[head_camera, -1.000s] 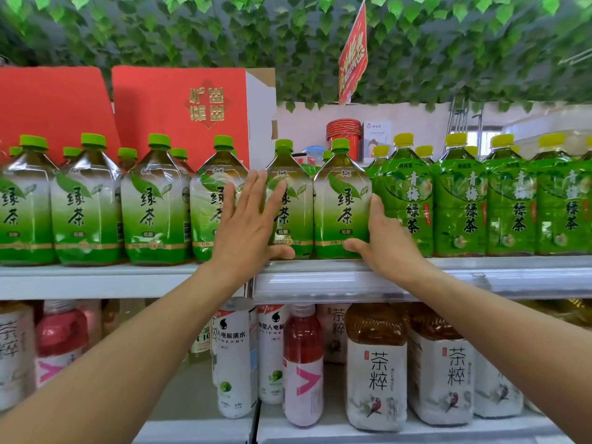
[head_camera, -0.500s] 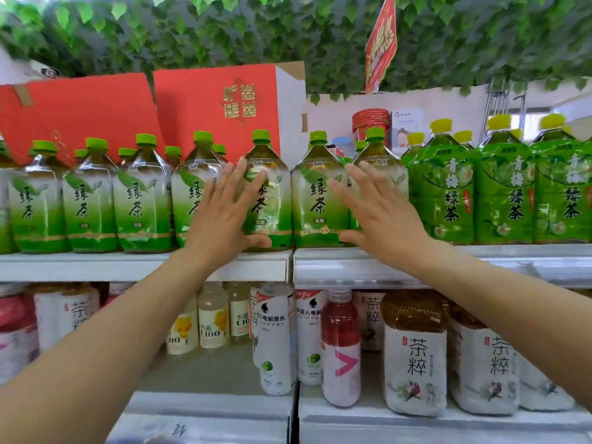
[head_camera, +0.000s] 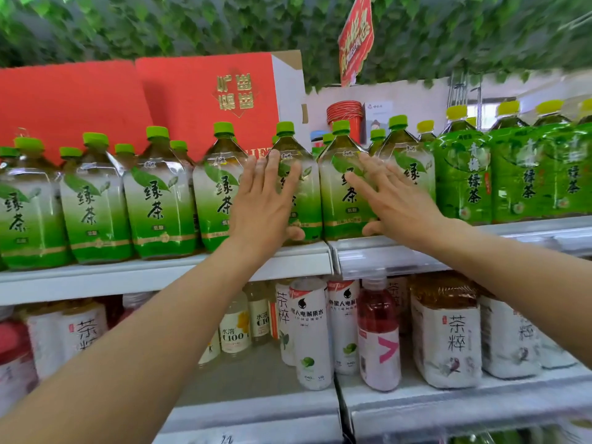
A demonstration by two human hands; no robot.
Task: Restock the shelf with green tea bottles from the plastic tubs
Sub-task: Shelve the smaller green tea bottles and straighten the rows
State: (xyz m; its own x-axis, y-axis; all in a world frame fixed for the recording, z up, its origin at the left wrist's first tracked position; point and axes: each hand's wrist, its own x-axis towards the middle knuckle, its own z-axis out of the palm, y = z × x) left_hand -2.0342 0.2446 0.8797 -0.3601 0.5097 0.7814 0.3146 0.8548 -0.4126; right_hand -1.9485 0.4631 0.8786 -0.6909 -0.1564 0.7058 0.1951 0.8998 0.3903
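A row of large green tea bottles with green caps stands along the upper shelf. My left hand lies flat with straight fingers against the front of one bottle near the middle. My right hand is spread open over the fronts of the neighbouring two bottles, its thumb low near the shelf edge. Neither hand grips anything. No plastic tub is in view.
Bright green plum tea bottles fill the shelf's right part. Red cartons stand behind the row. The lower shelf holds white, pink and amber drinks. Artificial leaves and a red sign hang overhead.
Both hands stayed flat and open on the bottle fronts. My right hand came off the bottle's side and spread across the fronts. The view shifted left and closer.
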